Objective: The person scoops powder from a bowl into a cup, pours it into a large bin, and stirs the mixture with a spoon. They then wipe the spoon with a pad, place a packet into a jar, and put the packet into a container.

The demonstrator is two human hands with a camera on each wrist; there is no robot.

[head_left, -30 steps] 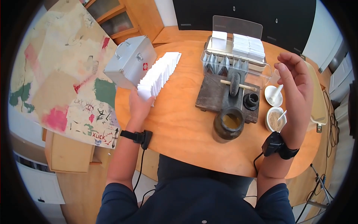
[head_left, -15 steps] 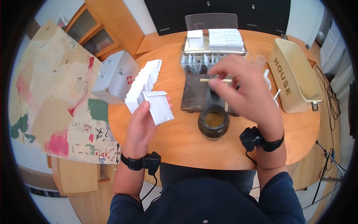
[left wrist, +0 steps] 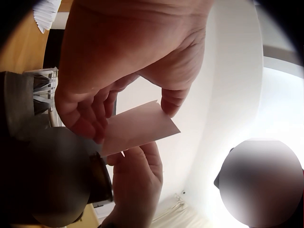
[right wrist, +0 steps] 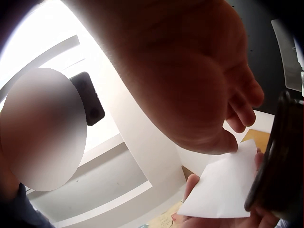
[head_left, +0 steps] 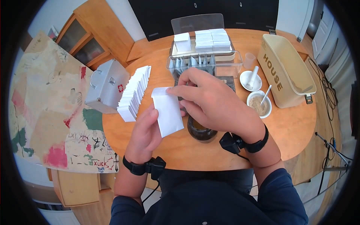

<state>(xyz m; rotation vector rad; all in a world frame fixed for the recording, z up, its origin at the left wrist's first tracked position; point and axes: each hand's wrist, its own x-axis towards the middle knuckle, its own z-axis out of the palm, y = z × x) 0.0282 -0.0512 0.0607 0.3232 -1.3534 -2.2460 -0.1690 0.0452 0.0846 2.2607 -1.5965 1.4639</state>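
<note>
A small white paper envelope [head_left: 167,114] is held up over the near side of the table. My left hand [head_left: 144,129] grips its lower part, thumb on the left edge and fingers behind. From the right, my right hand [head_left: 215,99] reaches to the top: its index fingertip lies on the flap [head_left: 161,92], its thumb close by the right edge. In the left wrist view the envelope [left wrist: 140,128] appears between both hands' fingers. A dark round jar [head_left: 201,131] stands beneath the right hand, which partly covers it and the dark board [head_left: 227,80] behind.
A row of white envelopes [head_left: 135,92] stands at left beside a silver case [head_left: 108,86]. Behind are a clear bin [head_left: 228,69] of upright packets and stacked white envelopes [head_left: 212,40]. On the right are a mortar [head_left: 249,80], a bowl of powder [head_left: 258,107] and a cream HOUSE box [head_left: 283,71].
My left hand has lifted the envelope away from the row and brought it toward the middle. My right hand has swung left from the table's right side to the envelope's flap.
</note>
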